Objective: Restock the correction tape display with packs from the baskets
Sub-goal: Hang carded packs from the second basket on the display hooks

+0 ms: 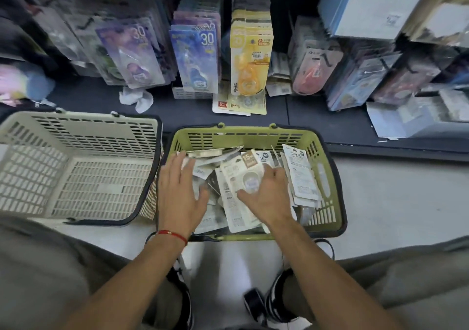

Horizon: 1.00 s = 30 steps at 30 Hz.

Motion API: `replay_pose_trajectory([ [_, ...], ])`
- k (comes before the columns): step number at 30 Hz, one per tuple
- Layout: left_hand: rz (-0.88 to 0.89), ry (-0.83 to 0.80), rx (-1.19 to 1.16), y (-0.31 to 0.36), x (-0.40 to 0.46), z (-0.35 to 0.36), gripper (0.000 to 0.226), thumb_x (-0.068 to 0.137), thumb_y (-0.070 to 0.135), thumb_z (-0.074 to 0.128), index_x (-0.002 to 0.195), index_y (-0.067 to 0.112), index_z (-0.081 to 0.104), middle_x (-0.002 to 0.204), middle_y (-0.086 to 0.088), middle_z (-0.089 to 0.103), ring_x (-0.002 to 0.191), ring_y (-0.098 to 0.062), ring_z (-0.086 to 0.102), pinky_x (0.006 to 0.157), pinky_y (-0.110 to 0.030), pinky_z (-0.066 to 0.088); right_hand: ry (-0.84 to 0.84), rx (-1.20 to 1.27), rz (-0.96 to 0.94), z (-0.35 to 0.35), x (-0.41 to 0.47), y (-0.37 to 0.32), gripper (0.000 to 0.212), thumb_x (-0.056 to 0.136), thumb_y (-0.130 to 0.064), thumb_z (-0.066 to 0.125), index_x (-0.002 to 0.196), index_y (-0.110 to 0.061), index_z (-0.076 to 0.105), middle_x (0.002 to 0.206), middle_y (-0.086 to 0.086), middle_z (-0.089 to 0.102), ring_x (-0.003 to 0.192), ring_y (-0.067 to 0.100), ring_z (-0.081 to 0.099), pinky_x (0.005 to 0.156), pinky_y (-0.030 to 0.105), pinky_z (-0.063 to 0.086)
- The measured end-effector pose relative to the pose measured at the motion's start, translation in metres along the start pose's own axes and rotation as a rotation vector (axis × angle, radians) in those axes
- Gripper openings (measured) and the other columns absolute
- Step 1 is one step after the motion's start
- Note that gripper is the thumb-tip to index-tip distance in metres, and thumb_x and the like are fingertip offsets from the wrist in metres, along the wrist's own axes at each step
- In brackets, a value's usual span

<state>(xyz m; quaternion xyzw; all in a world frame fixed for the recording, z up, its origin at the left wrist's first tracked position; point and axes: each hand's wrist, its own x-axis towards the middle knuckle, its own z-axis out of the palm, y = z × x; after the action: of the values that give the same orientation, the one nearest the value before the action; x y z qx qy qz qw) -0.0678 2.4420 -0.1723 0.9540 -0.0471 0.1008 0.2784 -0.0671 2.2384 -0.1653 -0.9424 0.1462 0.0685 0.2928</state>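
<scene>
A green basket on the floor in front of me holds several white correction tape packs, some lying flat, some on edge. My left hand lies with spread fingers on the packs at the basket's left side. My right hand grips a white pack marked 15 near the middle, thumb on its front and fingers curled behind it. Above the basket stands the display with hanging rows of purple, blue and yellow packs.
A beige basket sits to the left of the green one, nothing visible inside it. Loose yellow packs and crumpled white paper lie on the dark shelf base. Blue boxes stand at upper right. My knees and shoes frame the floor below.
</scene>
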Motion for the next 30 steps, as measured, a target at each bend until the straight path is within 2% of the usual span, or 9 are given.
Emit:
replay_pose_trajectory([
  [2,-0.114,-0.055,-0.311,0.023,-0.002,0.001,0.054,0.095,0.021,0.073,0.145,0.018,0.055,0.145,-0.004,0.056,0.135,-0.02,0.051,0.115,-0.032,0.039,0.005,0.222,0.0,-0.015,0.004,-0.004,0.075,0.077,-0.048,0.085,0.138,-0.022,0.051,0.13,0.0,0.045,0.118,0.018,0.054,0.096,0.039,0.054],
  [5,-0.521,-0.343,-1.031,0.053,-0.002,0.0,0.038,0.101,0.034,0.069,0.137,0.03,0.059,0.129,0.004,0.072,0.118,-0.015,0.07,0.102,-0.042,0.058,-0.194,0.498,-0.127,-0.017,-0.002,-0.014,0.051,0.088,-0.049,0.079,0.132,-0.031,0.061,0.122,-0.007,0.051,0.11,0.01,0.059,0.083,0.033,0.062],
  [7,-0.616,-0.329,-1.231,0.054,-0.002,0.002,0.034,0.102,0.03,0.066,0.136,0.026,0.064,0.127,0.001,0.076,0.119,-0.022,0.072,0.098,-0.044,0.06,-0.199,0.505,-0.22,-0.009,-0.008,-0.014,0.04,0.105,-0.041,0.06,0.143,-0.029,0.061,0.127,-0.005,0.053,0.115,0.009,0.058,0.096,0.034,0.058],
  [10,-0.769,-0.212,-1.274,0.042,0.003,0.0,0.027,0.104,0.021,0.064,0.13,0.023,0.067,0.121,-0.001,0.079,0.111,-0.028,0.076,0.085,-0.048,0.064,-0.018,-0.007,-0.183,0.0,-0.005,0.007,0.05,0.105,-0.035,0.054,0.15,-0.013,0.053,0.144,0.007,0.05,0.135,0.023,0.046,0.116,0.038,0.039],
  [13,-0.882,-0.176,-1.214,0.026,0.008,0.001,0.027,0.103,0.018,0.066,0.129,0.024,0.068,0.123,-0.004,0.078,0.116,-0.034,0.072,0.099,-0.063,0.056,-0.153,-0.485,-0.092,0.003,-0.009,0.023,0.077,0.098,-0.043,0.061,0.158,-0.007,0.03,0.153,0.014,0.039,0.141,0.031,0.037,0.115,0.041,0.037],
  [19,-0.814,-0.117,-1.115,0.027,0.008,0.002,0.029,0.099,0.023,0.069,0.127,0.034,0.067,0.117,0.007,0.079,0.113,-0.027,0.074,0.1,-0.061,0.056,0.232,0.011,-0.069,-0.013,-0.006,0.012,0.021,0.099,-0.014,0.05,0.112,-0.009,0.066,0.089,0.01,0.071,0.081,0.033,0.068,0.065,0.037,0.052],
  [25,-0.662,-0.317,-1.183,0.049,0.002,0.004,0.053,0.091,0.03,0.081,0.139,0.032,0.059,0.127,0.009,0.075,0.121,-0.017,0.07,0.11,-0.053,0.05,0.001,0.894,0.152,-0.02,-0.003,-0.012,0.022,0.097,-0.004,0.063,0.101,-0.021,0.078,0.094,-0.003,0.08,0.088,0.015,0.076,0.078,0.033,0.063],
  [28,-0.679,-0.295,-1.243,0.049,-0.001,0.008,0.055,0.087,0.012,0.082,0.138,0.02,0.061,0.127,-0.003,0.076,0.122,-0.028,0.07,0.109,-0.058,0.051,0.046,0.692,0.027,-0.005,-0.002,-0.004,0.018,0.097,-0.011,0.069,0.107,-0.023,0.077,0.095,-0.013,0.077,0.09,0.005,0.071,0.079,0.018,0.057],
  [30,-0.714,-0.267,-1.26,0.046,-0.001,0.007,0.056,0.086,0.007,0.082,0.138,0.017,0.062,0.126,-0.004,0.076,0.121,-0.028,0.071,0.108,-0.059,0.052,0.212,0.312,0.003,0.001,0.003,0.015,0.024,0.099,-0.018,0.068,0.123,-0.021,0.07,0.115,-0.008,0.066,0.109,0.013,0.061,0.094,0.027,0.054],
])
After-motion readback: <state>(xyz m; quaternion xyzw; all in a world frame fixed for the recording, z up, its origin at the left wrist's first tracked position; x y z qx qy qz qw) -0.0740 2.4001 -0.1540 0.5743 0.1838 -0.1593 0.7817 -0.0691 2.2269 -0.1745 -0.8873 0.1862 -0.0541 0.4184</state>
